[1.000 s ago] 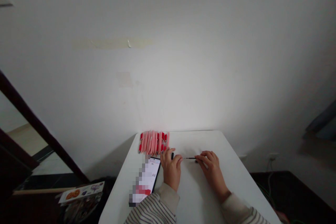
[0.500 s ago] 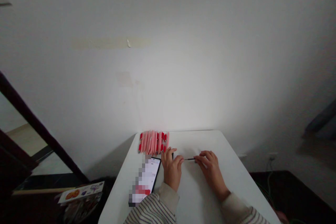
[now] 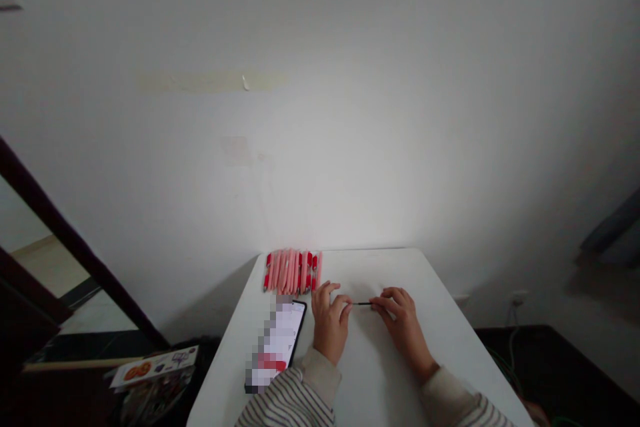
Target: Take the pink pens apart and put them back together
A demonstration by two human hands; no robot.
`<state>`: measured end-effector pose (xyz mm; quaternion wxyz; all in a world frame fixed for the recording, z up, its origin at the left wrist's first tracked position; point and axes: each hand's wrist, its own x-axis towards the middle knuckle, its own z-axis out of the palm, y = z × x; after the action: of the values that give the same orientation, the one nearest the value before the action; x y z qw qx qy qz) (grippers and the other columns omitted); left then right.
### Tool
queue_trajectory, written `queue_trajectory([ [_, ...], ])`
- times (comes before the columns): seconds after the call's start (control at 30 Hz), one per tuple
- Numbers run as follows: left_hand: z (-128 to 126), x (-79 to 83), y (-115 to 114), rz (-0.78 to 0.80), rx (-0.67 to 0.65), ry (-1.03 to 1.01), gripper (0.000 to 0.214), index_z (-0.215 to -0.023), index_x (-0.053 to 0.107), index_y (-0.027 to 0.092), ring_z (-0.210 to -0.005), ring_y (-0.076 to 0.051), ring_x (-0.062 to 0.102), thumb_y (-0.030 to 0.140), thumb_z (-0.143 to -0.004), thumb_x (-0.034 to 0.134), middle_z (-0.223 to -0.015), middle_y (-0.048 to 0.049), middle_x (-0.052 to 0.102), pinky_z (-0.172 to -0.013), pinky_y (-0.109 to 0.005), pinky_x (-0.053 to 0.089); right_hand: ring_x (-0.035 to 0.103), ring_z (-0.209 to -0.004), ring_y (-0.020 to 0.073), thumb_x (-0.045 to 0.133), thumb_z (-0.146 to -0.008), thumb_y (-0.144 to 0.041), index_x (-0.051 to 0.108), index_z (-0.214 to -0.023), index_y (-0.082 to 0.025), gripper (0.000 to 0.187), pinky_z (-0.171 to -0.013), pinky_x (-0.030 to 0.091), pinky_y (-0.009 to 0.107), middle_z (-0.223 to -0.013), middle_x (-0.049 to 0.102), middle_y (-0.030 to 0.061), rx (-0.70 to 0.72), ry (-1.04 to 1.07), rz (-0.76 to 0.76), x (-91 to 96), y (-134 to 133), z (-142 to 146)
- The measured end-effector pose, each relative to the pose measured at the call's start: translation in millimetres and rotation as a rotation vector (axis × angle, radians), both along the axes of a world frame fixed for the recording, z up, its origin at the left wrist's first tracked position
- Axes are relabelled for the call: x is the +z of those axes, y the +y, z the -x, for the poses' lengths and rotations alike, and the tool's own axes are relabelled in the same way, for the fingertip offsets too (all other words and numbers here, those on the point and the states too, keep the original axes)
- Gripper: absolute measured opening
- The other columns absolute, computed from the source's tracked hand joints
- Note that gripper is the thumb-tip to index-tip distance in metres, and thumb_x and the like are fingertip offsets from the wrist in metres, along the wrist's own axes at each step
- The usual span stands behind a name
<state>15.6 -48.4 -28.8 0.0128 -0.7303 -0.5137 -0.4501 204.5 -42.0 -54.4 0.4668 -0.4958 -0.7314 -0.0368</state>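
Observation:
Over the white table, a thin dark pen refill (image 3: 364,303) lies level between my two hands. My left hand (image 3: 331,320) pinches its left end between thumb and forefinger, with the other fingers raised and bent. On the opposite end, the thumb and fingertips of my right hand (image 3: 397,317) are closed. My fingers cover both ends of the refill. Beyond my left hand lies a row of several red and pink pens (image 3: 290,272), side by side.
A phone (image 3: 281,340) with a lit, partly blurred screen lies left of my left hand on the white table (image 3: 380,380). The wall (image 3: 350,147) rises behind the table. On the floor at left stands a bin (image 3: 155,393) with a printed box (image 3: 157,367) on top.
My left hand has shifted slightly to the right, still pinching the refill. A dark piece that showed beside its fingers is out of sight. My right hand has barely moved.

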Motion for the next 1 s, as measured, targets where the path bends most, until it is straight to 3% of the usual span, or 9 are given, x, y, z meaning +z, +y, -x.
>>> queue_trajectory([
  [0.23, -0.6, -1.6, 1.3, 0.050, -0.067, -0.048, 0.010, -0.083, 0.067, 0.026, -0.117, -0.022, 0.046, 0.021, -0.079, 0.060, -0.114, -0.0051, 0.053, -0.100, -0.049, 0.041, 0.054, -0.087, 0.0207, 0.057, -0.087, -0.037, 0.070, -0.096, -0.032, 0.017, -0.078, 0.045, 0.039, -0.085, 0.061, 0.0033, 0.046, -0.009, 0.045, 2.9, -0.8, 0.3],
  [0.43, 0.4, -4.8, 3.0, 0.074, -0.074, -0.073, 0.010, -0.082, 0.068, 0.027, -0.116, -0.023, 0.046, 0.021, -0.078, 0.063, -0.114, -0.0046, 0.053, -0.100, -0.050, 0.041, 0.054, -0.087, 0.0200, 0.058, -0.086, -0.035, 0.070, -0.094, -0.032, 0.015, -0.080, 0.043, 0.039, -0.085, 0.060, 0.0027, 0.063, -0.035, 0.073, 5.2, -2.1, 1.1],
  [0.73, 1.9, -5.2, 5.9, 0.079, -0.040, -0.102, 0.008, -0.081, 0.068, 0.026, -0.112, -0.023, 0.048, 0.024, -0.080, 0.060, -0.110, -0.0048, 0.054, -0.097, -0.050, 0.042, 0.054, -0.092, 0.0209, 0.056, -0.087, -0.034, 0.066, -0.105, -0.032, 0.021, -0.083, 0.043, 0.039, -0.093, 0.061, 0.0040, 0.024, -0.010, 0.065, 1.6, -1.3, 0.8],
  [1.0, 3.4, -8.0, 7.6, 0.085, -0.005, -0.093, 0.008, -0.081, 0.068, 0.026, -0.112, -0.023, 0.047, 0.024, -0.080, 0.060, -0.110, -0.0045, 0.054, -0.098, -0.050, 0.041, 0.054, -0.089, 0.0210, 0.056, -0.087, -0.035, 0.069, -0.093, -0.028, 0.016, -0.081, 0.044, 0.038, -0.090, 0.061, 0.0043, -0.005, -0.023, 0.042, -0.4, -0.4, 0.4],
])
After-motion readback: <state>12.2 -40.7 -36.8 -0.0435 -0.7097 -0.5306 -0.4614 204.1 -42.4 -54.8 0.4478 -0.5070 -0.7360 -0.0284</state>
